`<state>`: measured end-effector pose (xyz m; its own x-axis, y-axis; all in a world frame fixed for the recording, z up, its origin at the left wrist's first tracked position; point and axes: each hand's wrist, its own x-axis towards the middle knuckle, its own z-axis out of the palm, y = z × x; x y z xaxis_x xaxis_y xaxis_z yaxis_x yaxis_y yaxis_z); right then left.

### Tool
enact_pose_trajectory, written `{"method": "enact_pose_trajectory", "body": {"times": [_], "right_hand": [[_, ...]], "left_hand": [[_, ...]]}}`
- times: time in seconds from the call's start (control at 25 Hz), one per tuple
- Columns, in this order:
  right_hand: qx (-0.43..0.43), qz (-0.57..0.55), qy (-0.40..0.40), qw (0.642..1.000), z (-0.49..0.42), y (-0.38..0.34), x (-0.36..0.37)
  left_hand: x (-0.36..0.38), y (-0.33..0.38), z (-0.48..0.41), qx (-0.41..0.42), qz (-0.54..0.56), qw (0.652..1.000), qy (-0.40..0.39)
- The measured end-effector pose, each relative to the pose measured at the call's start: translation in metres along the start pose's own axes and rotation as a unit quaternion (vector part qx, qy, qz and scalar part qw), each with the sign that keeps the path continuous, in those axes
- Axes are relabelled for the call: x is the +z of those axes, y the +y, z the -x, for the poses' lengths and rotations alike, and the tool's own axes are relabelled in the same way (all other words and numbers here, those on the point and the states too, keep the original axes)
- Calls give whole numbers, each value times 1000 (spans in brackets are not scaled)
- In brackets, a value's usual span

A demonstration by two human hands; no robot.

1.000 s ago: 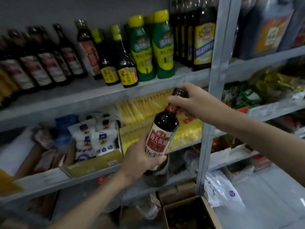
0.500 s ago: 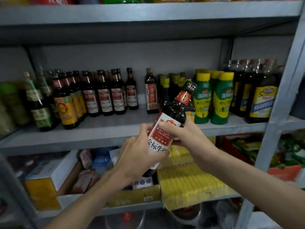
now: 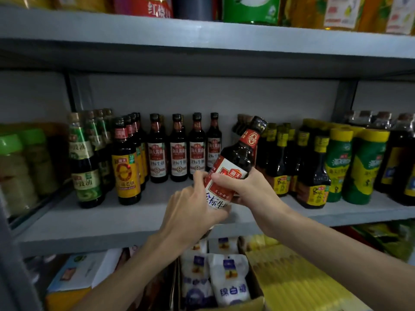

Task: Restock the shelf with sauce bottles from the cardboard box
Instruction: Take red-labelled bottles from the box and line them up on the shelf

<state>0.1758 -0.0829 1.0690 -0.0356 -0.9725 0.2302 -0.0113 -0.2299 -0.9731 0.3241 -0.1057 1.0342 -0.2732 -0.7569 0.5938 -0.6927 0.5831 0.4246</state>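
A dark sauce bottle (image 3: 235, 160) with a red-and-white label is tilted to the right in front of the grey shelf (image 3: 112, 223). My left hand (image 3: 193, 209) grips its lower body from the left. My right hand (image 3: 244, 187) wraps its middle from the right. The bottle's base is hidden behind my left hand. A row of matching sauce bottles (image 3: 179, 149) stands upright at the back of the shelf, just left of the held bottle. The cardboard box is out of view.
Yellow-labelled and green-labelled bottles (image 3: 128, 167) stand at the shelf's left, yellow-capped bottles (image 3: 314, 173) and green squeeze bottles (image 3: 359, 167) at the right. An upper shelf (image 3: 202, 39) hangs overhead. White sugar bags (image 3: 224, 283) and yellow packets (image 3: 298, 281) lie on the shelf below.
Both hands have lifted the bottle from below the shelf up to shelf level. My right hand slid from the cap down to the bottle's middle. The view tilted upward.
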Motion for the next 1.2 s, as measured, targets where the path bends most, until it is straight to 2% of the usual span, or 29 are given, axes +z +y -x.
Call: {"method": "enact_pose_trajectory", "body": {"times": [0.2, 0.28, 0.36, 0.52, 0.6, 0.76, 1.2], "right_hand": [[-49, 63, 14, 997, -57, 0, -3], [-71, 108, 26, 991, -87, 6, -11], [-84, 149, 51, 984, -115, 13, -18], [-84, 186, 68, 977, -171, 35, -28], [-81, 221, 69, 969, -196, 48, -33], [-78, 224, 48, 970, -233, 70, -40], [-66, 187, 61, 978, -253, 95, -38]], "left_hand": [[4, -35, -41, -41, 117, 991, -57], [2, -52, -61, -35, 71, 993, -82], [4, -73, -81, -49, -17, 988, -147], [25, -112, -108, -107, -90, 922, -362], [34, -123, -117, -131, -105, 894, -416], [48, -134, -130, -143, -134, 872, -448], [60, -138, -132, -94, -157, 871, -455]]}}
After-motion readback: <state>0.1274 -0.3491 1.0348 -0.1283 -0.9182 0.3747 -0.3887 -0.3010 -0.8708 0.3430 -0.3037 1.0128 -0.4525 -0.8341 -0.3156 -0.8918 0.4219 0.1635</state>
